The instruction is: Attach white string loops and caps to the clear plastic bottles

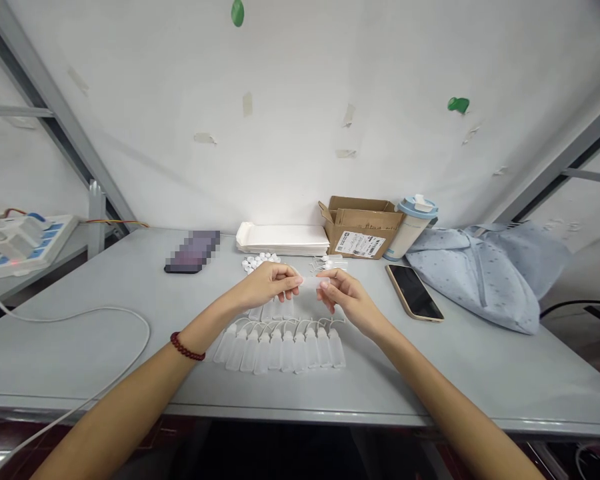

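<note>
Small translucent piece pinched end to end between two hands

The left hand (267, 283) grips one end of a small translucent piece (311, 283) between thumb and fingers; the right hand (347, 293) pinches the opposite end. The piece spans the gap between them, lying nearly level, just beyond the row of translucent bottles (275, 350).

It looks like thin plastic, so probably very light, slightly springy under pressure, smooth enough to slip, and unlikely to break. The two ends seem the best hold: a light fingertip pinch should do, whereas a hard squeeze could dent the middle.

Both forearms slant inward, one on either side of the row, and the hands meet past its far edge. The unused fingers of the right hand curl loosely. A dark red bracelet (187, 347) circles the left wrist.

Further out, a pile of white caps (260, 261) sits beyond the row, with a white stack (285, 240) behind it. A cardboard box (357, 227) stands beyond the row to the right, and a phone (415, 293) lies to the row's right
</note>
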A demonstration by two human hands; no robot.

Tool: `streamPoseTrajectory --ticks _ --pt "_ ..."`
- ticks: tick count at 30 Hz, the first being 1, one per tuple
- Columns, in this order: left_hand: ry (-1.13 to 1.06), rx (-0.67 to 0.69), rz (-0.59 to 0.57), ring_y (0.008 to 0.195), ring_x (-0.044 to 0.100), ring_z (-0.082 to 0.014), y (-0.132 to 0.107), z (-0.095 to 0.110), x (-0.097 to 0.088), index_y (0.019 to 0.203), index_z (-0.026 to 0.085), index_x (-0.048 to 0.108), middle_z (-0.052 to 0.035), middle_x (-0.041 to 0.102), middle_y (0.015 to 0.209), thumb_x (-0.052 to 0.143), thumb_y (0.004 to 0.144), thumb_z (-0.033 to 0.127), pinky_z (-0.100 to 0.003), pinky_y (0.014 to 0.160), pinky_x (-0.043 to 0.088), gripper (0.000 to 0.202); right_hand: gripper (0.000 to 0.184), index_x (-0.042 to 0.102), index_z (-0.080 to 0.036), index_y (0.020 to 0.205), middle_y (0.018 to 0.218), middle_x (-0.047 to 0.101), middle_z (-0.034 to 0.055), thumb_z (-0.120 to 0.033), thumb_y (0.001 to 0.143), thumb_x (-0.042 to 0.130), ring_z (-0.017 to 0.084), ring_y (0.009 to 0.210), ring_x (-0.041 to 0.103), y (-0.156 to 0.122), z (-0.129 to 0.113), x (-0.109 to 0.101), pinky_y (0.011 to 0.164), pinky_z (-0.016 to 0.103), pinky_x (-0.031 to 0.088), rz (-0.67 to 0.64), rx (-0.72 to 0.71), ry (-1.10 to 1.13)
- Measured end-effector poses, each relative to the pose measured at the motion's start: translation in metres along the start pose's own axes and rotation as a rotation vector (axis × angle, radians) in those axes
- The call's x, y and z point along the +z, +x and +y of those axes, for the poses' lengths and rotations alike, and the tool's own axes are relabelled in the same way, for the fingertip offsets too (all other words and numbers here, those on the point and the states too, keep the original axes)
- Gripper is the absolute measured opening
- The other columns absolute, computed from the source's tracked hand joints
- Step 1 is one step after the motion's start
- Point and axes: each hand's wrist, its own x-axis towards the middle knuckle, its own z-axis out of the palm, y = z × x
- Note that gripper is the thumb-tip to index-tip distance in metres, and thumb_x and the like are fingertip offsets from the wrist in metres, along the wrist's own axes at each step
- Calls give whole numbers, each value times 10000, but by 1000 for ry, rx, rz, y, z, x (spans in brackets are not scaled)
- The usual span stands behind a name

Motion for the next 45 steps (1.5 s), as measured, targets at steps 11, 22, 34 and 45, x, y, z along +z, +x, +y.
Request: streamPoseTrajectory --ticks 11,22,34,45 --pt "15 17 -3 673 572 -126 0 2 3 809 138 622 -49 638 807 549 807 459 -244 608 468 328 338 522 -174 919 664 596 -4 -483 792 579 95 505 464 0 -2 1 511 265 379 54 8 68" --pt "13 47 -35 633 557 -113 -2 1 2 730 123 633 -40 636 728 559 817 422 -242 623 457 319 309 538 -169 884 660 621 11 -461 797 588 101 501 472 0 -2 0 515 270 388 43 -19 64" --pt "208 143 117 752 593 -163 -7 2 9 781 160 638 -34 656 814 624 758 358 -278 702 467 201 297 516 -182 795 596 601 -6 -475 806 566 104 462 453 -1 -2 -1 512 273 361 56 -4 19" --pt "131 39 -55 629 575 -135 -5 6 10 727 131 618 -46 642 703 453 865 440 -248 600 452 377 332 505 -186 766 610 591 -3 -510 783 579 108 499 456 -1 -4 1 523 275 363 74 16 55"
